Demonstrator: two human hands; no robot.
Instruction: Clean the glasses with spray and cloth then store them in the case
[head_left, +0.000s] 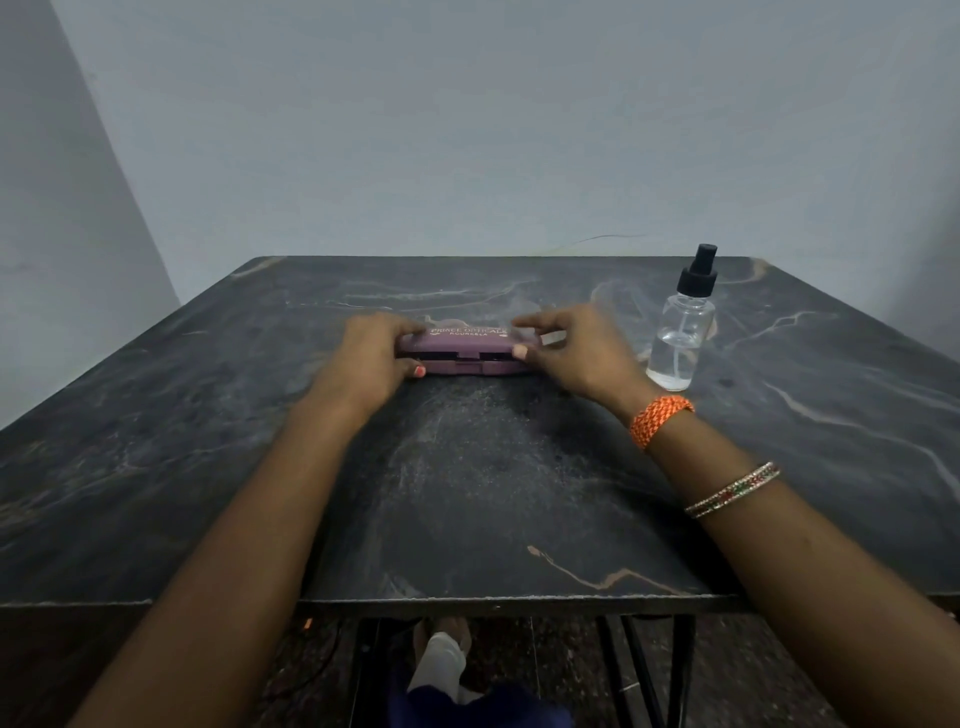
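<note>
One purple case (464, 352), barely ajar, held in left grip (370, 358) and right grip (563, 353); one spray bottle (680, 332).

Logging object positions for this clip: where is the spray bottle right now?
In the head view the spray bottle stands upright on the dark marble table, on the person's right, just beyond the right hand and apart from the purple case.

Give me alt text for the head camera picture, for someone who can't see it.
Two bare hands, left hand and right hand, grip the ends of a purple glasses case, its lid slightly ajar, on a dark marble table. A clear spray bottle stands upright to the right.
</note>
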